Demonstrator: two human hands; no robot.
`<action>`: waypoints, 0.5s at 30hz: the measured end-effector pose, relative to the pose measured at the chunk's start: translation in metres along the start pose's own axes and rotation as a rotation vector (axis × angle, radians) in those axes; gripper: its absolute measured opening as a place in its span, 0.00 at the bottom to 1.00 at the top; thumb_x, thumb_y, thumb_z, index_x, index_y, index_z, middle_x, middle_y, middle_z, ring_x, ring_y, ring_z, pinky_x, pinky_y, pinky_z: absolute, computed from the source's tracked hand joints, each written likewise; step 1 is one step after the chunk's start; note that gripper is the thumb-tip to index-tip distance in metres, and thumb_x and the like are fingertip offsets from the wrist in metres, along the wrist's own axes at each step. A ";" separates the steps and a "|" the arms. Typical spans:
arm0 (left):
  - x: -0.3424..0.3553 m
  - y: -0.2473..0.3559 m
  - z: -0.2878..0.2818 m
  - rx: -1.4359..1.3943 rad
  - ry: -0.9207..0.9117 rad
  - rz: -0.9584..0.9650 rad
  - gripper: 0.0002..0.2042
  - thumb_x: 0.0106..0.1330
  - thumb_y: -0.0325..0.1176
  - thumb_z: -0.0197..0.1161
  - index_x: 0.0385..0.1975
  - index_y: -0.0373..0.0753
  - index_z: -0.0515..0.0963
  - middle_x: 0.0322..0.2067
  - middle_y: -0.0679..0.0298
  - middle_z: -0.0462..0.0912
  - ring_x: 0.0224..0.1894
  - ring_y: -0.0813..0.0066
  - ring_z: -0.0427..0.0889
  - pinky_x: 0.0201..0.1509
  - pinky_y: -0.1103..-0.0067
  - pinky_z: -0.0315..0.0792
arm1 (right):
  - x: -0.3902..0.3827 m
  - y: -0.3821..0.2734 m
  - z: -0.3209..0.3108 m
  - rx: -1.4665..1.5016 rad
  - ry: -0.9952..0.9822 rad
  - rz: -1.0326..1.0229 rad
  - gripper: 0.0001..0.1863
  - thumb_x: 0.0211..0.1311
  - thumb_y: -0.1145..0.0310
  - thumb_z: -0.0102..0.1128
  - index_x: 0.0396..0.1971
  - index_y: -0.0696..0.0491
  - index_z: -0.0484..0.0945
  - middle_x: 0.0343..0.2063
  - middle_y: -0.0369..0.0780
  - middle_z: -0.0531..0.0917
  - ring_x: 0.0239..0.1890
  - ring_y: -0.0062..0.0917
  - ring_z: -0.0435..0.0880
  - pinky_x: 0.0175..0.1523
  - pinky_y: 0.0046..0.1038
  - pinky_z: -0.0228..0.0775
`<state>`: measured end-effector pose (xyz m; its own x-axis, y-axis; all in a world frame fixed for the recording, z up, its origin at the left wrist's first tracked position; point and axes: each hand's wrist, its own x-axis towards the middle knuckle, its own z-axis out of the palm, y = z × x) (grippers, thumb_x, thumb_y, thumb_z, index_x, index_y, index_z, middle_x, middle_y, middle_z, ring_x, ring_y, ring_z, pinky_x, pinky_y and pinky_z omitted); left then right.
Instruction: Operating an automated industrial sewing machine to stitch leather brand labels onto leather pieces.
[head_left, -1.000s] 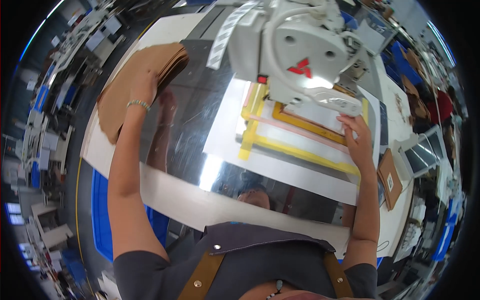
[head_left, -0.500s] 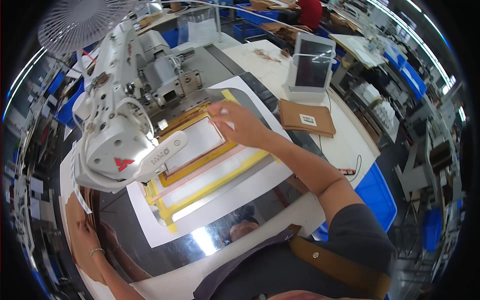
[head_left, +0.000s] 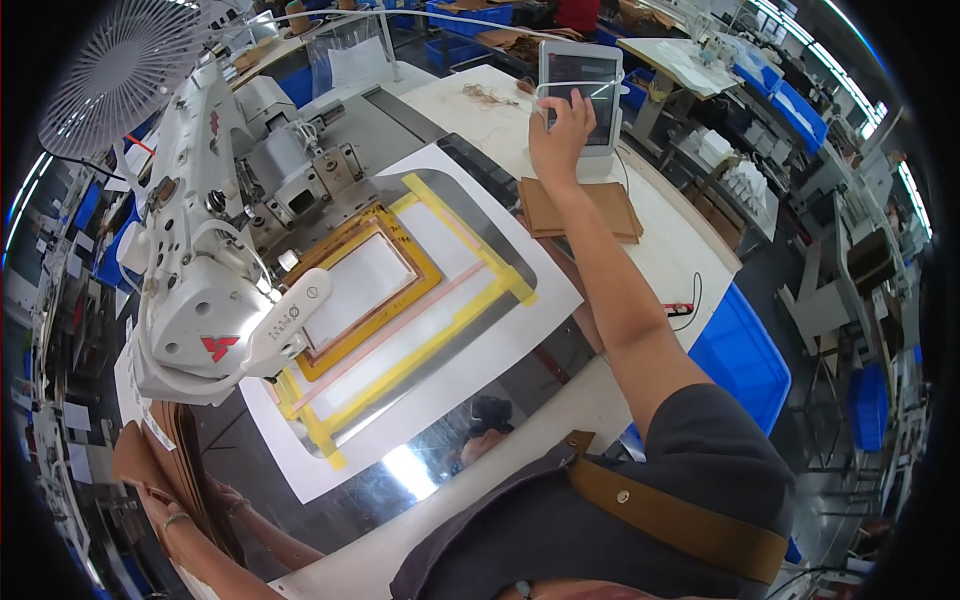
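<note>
My right hand (head_left: 562, 138) is raised in front of the tablet-like control screen (head_left: 585, 75), its fingers apart and nothing in it. Whether a fingertip touches the glass I cannot tell. At the lower left my left hand (head_left: 158, 505) grips a stack of brown sheets (head_left: 185, 475) standing on edge; some of its fingers are hidden. Between the hands, a yellow-edged rectangular clamp frame (head_left: 415, 268) lies under the head of a white industrial sewing machine (head_left: 190, 320). Beneath it is a clear template with yellow tape (head_left: 400, 385) on a white sheet (head_left: 540, 300).
A pile of brown pieces (head_left: 610, 212) lies below the screen. The shiny machine bed (head_left: 470, 430) reaches toward me. A small red tool (head_left: 678, 309) with a cord rests at the table's right edge, above a blue bin (head_left: 740, 350). A fan (head_left: 120, 75) stands far left.
My right hand has moved from the clamp frame up and right to the screen. My left hand has shifted slightly, and the brown stack now leans out more into view. The view has shifted a little.
</note>
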<state>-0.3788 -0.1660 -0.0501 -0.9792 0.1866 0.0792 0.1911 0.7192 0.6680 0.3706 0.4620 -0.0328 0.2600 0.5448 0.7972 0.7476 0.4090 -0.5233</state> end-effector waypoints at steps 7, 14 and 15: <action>-0.093 0.064 0.009 -0.038 0.196 0.511 0.17 0.79 0.33 0.55 0.59 0.30 0.81 0.51 0.45 0.88 0.50 0.48 0.88 0.56 0.66 0.80 | -0.020 -0.094 -0.045 0.555 -0.075 -0.509 0.05 0.65 0.74 0.63 0.39 0.55 0.83 0.44 0.42 0.86 0.53 0.41 0.82 0.61 0.39 0.72; -0.236 0.108 0.087 0.353 -0.162 0.885 0.15 0.75 0.27 0.55 0.56 0.36 0.84 0.57 0.51 0.87 0.56 0.47 0.85 0.60 0.61 0.79 | -0.113 -0.186 -0.086 0.781 -0.640 -1.227 0.12 0.54 0.74 0.69 0.39 0.53 0.84 0.41 0.40 0.86 0.48 0.33 0.85 0.52 0.35 0.78; -0.245 0.112 0.088 0.364 -0.134 1.078 0.14 0.73 0.26 0.58 0.54 0.37 0.85 0.58 0.54 0.86 0.57 0.50 0.86 0.60 0.62 0.81 | -0.125 -0.197 -0.087 0.737 -0.780 -1.343 0.13 0.54 0.72 0.70 0.41 0.53 0.85 0.44 0.40 0.87 0.50 0.33 0.85 0.53 0.35 0.77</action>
<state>-0.1111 -0.0718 -0.0597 -0.2829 0.8778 0.3866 0.9565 0.2884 0.0451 0.2438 0.2500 -0.0029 -0.7674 -0.3259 0.5521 -0.2989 0.9437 0.1416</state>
